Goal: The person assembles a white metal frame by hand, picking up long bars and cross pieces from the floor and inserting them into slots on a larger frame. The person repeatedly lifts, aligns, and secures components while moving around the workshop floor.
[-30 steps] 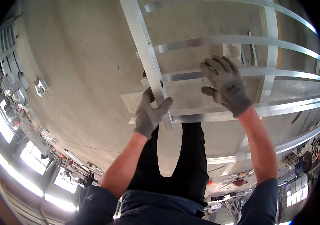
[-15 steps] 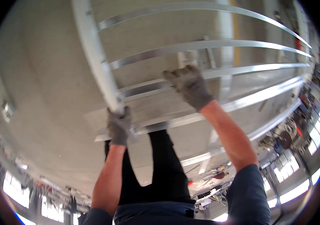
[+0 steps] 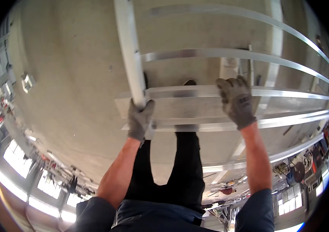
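Left hand (image 3: pixel 139 120) clamped round the ladder's side rail (image 3: pixel 129 54), right hand (image 3: pixel 237 101) curled over a rung (image 3: pixel 280 93); the aluminium ladder (image 3: pixel 195 54) runs lengthwise away ahead, left hand slightly nearer the body.

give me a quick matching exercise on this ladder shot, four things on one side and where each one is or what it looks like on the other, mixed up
Things:
1. left hand
2. right hand
3. trousers
4. floor

Places or looks:
a. plain grey concrete, spread out below the ladder
b. gloved, wrapped round the ladder's left rail
c. black, seen between the two forearms
d. gloved, resting on a silver rung

Pairs: 1-b, 2-d, 3-c, 4-a
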Demonstrator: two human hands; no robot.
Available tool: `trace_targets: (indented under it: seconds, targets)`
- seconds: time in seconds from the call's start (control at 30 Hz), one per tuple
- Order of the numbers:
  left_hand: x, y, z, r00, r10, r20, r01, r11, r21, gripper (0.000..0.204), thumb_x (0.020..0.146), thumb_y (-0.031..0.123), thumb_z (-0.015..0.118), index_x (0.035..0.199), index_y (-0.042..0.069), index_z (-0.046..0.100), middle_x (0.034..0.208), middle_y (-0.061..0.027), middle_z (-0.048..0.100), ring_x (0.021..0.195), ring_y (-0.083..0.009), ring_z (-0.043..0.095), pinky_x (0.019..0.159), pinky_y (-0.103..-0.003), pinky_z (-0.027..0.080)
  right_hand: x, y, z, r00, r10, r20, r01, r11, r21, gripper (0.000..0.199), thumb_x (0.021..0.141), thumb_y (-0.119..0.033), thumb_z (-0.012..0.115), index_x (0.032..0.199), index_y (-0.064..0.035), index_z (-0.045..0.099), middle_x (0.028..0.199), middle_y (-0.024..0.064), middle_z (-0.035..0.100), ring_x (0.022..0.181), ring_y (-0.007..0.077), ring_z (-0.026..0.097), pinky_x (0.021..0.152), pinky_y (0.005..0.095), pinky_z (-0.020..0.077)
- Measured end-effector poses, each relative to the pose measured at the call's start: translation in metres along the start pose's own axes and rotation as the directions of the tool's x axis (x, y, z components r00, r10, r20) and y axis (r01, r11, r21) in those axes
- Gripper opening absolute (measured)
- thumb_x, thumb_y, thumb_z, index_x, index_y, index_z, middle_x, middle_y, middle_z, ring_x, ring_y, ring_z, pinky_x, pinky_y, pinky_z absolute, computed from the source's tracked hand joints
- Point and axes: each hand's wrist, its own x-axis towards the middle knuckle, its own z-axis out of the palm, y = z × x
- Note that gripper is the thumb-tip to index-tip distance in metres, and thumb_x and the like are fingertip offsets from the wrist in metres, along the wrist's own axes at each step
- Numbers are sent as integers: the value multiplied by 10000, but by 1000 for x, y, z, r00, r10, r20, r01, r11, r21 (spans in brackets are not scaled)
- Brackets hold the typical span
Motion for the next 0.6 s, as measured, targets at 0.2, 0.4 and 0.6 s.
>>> trace_targets:
  seconds: [0.2,0.4,0.6]
  targets:
    - [-6,32,-4,984,-137,116,146,987,-70,368,898,151,756,1157,14,532,833,-2,598,670,-56,540,557,-244,436,11,-17,-16,999,-12,34,13,1000,-29,465,701,-37,640,1157,-125,632,923,95,639,965,315,603,1058,462,416]
    - [2,24,-11,979,-126,162,140,987,-77,358,902,155,743,1161,20,536,855,0,596,701,-68,540,612,-244,458,12,-20,-19,998,8,65,-6,1000,-23,497,712,-4,632,1196,-117,639,930,98,647,986,324,610,1058,468,422]
    - [-1,31,-1,981,-178,77,179,984,-14,358,908,160,731,1168,5,540,847,-6,605,692,-87,555,604,-257,477,16,-13,-17,1000,-23,-7,22,1000,-4,533,700,9,664,1215,-124,635,938,81,652,978,296,623,1067,471,424]
